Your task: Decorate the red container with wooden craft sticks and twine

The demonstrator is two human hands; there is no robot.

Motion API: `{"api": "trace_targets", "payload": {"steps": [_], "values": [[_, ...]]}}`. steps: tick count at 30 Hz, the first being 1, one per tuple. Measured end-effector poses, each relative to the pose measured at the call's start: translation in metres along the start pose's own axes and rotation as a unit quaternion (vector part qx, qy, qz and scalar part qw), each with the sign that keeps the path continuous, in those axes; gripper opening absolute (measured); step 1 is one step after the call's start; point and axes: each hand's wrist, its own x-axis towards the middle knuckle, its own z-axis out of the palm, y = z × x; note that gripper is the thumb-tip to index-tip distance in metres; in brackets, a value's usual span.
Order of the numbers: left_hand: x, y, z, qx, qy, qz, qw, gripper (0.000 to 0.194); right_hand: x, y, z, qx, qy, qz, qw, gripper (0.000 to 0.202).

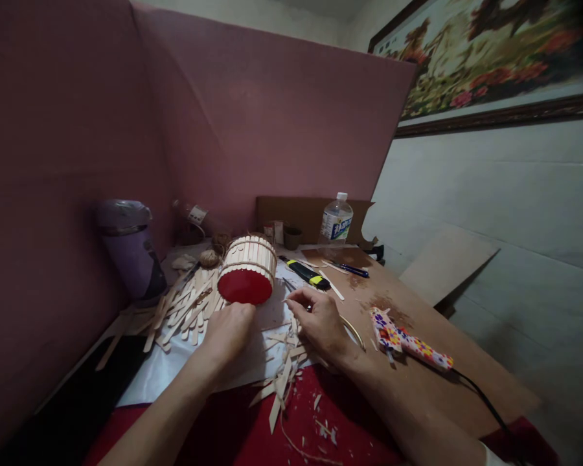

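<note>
Wooden stick barrel (247, 277) steadied by your left hand (227, 331).
Your right hand (320, 320) pinches something small, apart; the glue gun (411, 344) beside it could burn your wrist.

Left hand (229, 329) gripping stick-clad round container (247, 268) by red end, tilted on side. Right hand (320, 321) beside, fingertips pinched on thin stick. Loose wooden sticks (184, 310) left of container. Patterned glue gun (408, 343) lying right, on brown board (447, 382). Water bottle (336, 220) behind.
</note>
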Motion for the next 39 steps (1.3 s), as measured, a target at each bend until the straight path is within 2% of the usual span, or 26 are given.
{"api": "trace_targets", "payload": {"steps": [5,11,13,16,19,21,23,24,26,28,31,33,35,39], "values": [[0.003,0.002,0.011,-0.017,-0.01,-0.008,1.0,0.023,-0.006,0.001,0.002,0.004,-0.03,0.005,1.0,0.015],[-0.001,0.005,0.011,-0.066,0.004,-0.026,0.997,0.015,-0.007,-0.002,0.0,0.036,-0.027,0.019,0.999,0.015],[-0.005,0.008,0.009,-0.076,0.03,-0.008,0.997,0.015,-0.007,-0.002,-0.001,0.074,-0.02,0.027,0.997,0.017],[-0.011,0.012,0.002,-0.129,0.025,0.032,0.991,0.013,-0.003,-0.007,-0.005,0.152,-0.02,0.047,0.987,0.02],[-0.014,0.014,-0.009,-0.292,0.017,0.117,0.949,0.012,0.004,-0.022,-0.009,0.228,-0.042,0.069,0.97,0.021],[-0.012,0.014,-0.017,-0.432,0.024,0.118,0.894,0.008,0.011,-0.035,-0.01,0.255,-0.06,0.084,0.961,0.023],[-0.008,0.012,-0.026,-0.555,0.065,0.075,0.826,0.005,0.022,-0.044,-0.005,0.263,-0.071,0.09,0.958,0.025],[-0.005,0.01,-0.031,-0.594,0.111,0.053,0.795,0.007,0.028,-0.047,-0.001,0.265,-0.071,0.088,0.958,0.025],[0.003,0.002,-0.04,-0.628,0.192,0.008,0.754,0.012,0.042,-0.046,0.009,0.265,-0.046,0.078,0.96,0.024],[0.014,-0.011,-0.045,-0.634,0.252,-0.047,0.73,0.022,0.057,-0.038,0.021,0.262,0.019,0.066,0.963,0.024],[0.033,-0.035,-0.043,-0.625,0.356,-0.138,0.681,0.023,0.073,-0.019,0.037,0.257,0.094,0.067,0.959,0.022],[0.045,-0.048,-0.035,-0.616,0.382,-0.172,0.667,0.018,0.078,-0.007,0.047,0.257,0.123,0.074,0.956,0.023],[0.053,-0.055,-0.025,-0.615,0.38,-0.191,0.664,0.015,0.079,0.004,0.055,0.266,0.127,0.082,0.952,0.024],[0.057,-0.053,-0.008,-0.627,0.352,-0.195,0.667,0.016,0.076,0.018,0.066,0.294,0.109,0.098,0.944,0.028]]}}
